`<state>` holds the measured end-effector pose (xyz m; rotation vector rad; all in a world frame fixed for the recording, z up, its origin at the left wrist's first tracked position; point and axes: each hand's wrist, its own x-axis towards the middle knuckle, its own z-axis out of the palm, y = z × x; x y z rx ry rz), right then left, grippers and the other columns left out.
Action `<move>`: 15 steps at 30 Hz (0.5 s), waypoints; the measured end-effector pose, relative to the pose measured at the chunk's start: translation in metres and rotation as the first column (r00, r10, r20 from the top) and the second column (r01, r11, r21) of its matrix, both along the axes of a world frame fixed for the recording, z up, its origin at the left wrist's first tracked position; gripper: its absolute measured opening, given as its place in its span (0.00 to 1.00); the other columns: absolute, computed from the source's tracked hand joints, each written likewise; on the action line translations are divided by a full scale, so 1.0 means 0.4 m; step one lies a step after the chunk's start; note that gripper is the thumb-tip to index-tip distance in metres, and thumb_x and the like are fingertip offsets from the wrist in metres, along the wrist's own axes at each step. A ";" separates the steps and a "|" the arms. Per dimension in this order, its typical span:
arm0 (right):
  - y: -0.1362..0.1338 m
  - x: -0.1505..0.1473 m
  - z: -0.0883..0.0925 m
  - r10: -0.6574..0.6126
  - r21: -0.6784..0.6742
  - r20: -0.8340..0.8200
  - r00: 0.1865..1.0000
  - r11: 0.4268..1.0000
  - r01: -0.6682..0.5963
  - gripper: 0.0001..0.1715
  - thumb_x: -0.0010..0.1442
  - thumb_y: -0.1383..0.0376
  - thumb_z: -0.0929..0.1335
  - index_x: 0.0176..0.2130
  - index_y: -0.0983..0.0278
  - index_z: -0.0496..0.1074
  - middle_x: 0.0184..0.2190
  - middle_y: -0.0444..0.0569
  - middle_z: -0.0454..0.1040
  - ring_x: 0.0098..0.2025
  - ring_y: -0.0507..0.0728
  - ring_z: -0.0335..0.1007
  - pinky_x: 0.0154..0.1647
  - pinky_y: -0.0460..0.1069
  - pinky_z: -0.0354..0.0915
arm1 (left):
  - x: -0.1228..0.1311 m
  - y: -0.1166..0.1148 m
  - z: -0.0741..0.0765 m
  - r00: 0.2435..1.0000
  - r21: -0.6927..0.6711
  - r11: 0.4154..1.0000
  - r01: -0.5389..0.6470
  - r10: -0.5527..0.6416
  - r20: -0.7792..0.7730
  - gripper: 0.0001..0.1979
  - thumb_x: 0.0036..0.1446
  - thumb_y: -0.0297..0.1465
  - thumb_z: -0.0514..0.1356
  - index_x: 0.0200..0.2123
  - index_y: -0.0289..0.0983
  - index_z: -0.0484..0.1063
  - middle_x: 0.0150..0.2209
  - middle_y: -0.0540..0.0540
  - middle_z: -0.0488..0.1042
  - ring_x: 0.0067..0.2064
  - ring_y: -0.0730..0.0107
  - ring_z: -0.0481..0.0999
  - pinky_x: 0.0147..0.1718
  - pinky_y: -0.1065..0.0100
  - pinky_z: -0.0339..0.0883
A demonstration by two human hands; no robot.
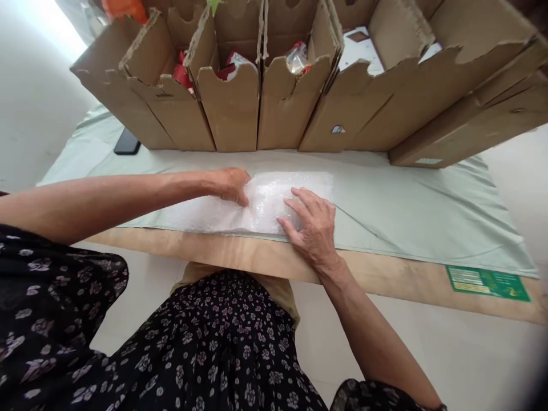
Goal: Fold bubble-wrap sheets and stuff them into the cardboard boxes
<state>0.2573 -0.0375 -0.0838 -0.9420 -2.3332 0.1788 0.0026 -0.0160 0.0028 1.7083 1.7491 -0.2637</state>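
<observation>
- Okay, bubble wrap (268, 206) lies on the pale green cloth (411, 211), close to the cloth's front edge, between and under both hands; it runs leftward below the left forearm.
- Left hand (233, 185): on the wrap around its middle, fingers bent, thumb side toward the right hand; cannot tell whether it pinches the sheet or only presses it.
- Right hand (314, 222): wide, fingers spread and laid over the right part of the wrap, gripping nothing visible; its wrist crosses the wooden table edge (385, 274).
- Wrap looks layered or folded near the left fingertips, shinier right of them; cannot tell if anything is inside.
- Behind the hands, well apart from them: row of open cardboard boxes (237, 111), ragged cut rims, side by side.
- Box contents, partly hidden: red packet (182, 72) toward the left, clear-and-red packet (298, 58) near the middle, flat white piece (362, 52) farther right.
- Dark flat phone-like object (127, 142): on the cloth, beside the boxes' left end.
- Green label (488, 283): on the wood, far right.
- Person wears black flower-print clothing (231, 354).
</observation>
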 end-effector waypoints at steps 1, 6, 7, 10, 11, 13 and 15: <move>0.000 0.004 0.003 -0.048 0.022 -0.047 0.998 0.999 0.049 0.18 0.70 0.54 0.66 0.54 0.57 0.75 0.62 0.54 0.74 0.65 0.68 0.67 0.64 0.63 0.58 | 0.000 -0.016 0.004 1.000 0.035 0.999 0.014 -0.014 0.009 0.07 0.46 0.31 0.67 0.32 0.39 0.76 0.28 0.48 0.78 0.34 0.57 0.78 0.32 0.64 0.66; 0.010 0.025 0.004 -0.236 0.069 -0.223 0.946 0.964 0.257 0.14 0.70 0.57 0.65 0.50 0.57 0.77 0.61 0.56 0.74 0.63 0.71 0.69 0.62 0.67 0.59 | -0.004 -0.106 0.038 0.997 0.277 0.959 0.065 -0.054 -0.046 0.15 0.53 0.30 0.62 0.45 0.40 0.75 0.38 0.44 0.81 0.41 0.52 0.80 0.36 0.61 0.69; 0.014 0.028 0.001 -0.252 0.077 -0.248 0.935 0.958 0.278 0.14 0.69 0.58 0.66 0.49 0.58 0.77 0.61 0.57 0.73 0.62 0.72 0.69 0.61 0.67 0.60 | -0.004 -0.128 0.046 0.996 0.305 0.949 0.077 -0.057 -0.073 0.17 0.54 0.30 0.61 0.48 0.41 0.74 0.39 0.44 0.82 0.42 0.51 0.81 0.38 0.60 0.70; 0.026 0.038 -0.011 -0.249 0.118 -0.311 0.917 0.947 0.297 0.14 0.69 0.59 0.67 0.48 0.60 0.78 0.61 0.60 0.73 0.61 0.73 0.69 0.60 0.69 0.61 | -0.011 -0.202 0.069 0.991 0.364 0.926 0.105 -0.069 -0.111 0.19 0.57 0.29 0.59 0.53 0.43 0.75 0.42 0.45 0.83 0.45 0.50 0.82 0.43 0.57 0.72; 0.032 0.041 -0.016 -0.244 0.131 -0.327 0.913 0.945 0.299 0.14 0.68 0.59 0.67 0.48 0.60 0.79 0.60 0.60 0.73 0.61 0.73 0.70 0.60 0.70 0.61 | -0.017 -0.228 0.075 0.992 0.390 0.914 0.108 -0.071 -0.109 0.20 0.58 0.28 0.58 0.54 0.43 0.75 0.45 0.44 0.83 0.47 0.50 0.82 0.44 0.57 0.73; 0.046 0.045 -0.028 -0.236 0.157 -0.356 0.904 0.939 0.307 0.14 0.67 0.58 0.68 0.47 0.60 0.80 0.59 0.61 0.74 0.60 0.74 0.71 0.59 0.71 0.62 | -0.040 -0.284 0.084 0.994 0.444 0.890 0.102 -0.070 -0.087 0.23 0.59 0.27 0.58 0.57 0.43 0.74 0.49 0.44 0.83 0.49 0.51 0.82 0.45 0.57 0.74; 0.064 0.045 -0.042 -0.234 0.190 -0.389 0.891 0.926 0.326 0.14 0.65 0.56 0.70 0.46 0.57 0.82 0.57 0.60 0.76 0.57 0.75 0.73 0.57 0.70 0.64 | -0.078 -0.340 0.093 0.998 0.497 0.866 0.052 -0.034 -0.044 0.23 0.60 0.27 0.57 0.58 0.43 0.74 0.50 0.44 0.82 0.49 0.53 0.82 0.46 0.57 0.75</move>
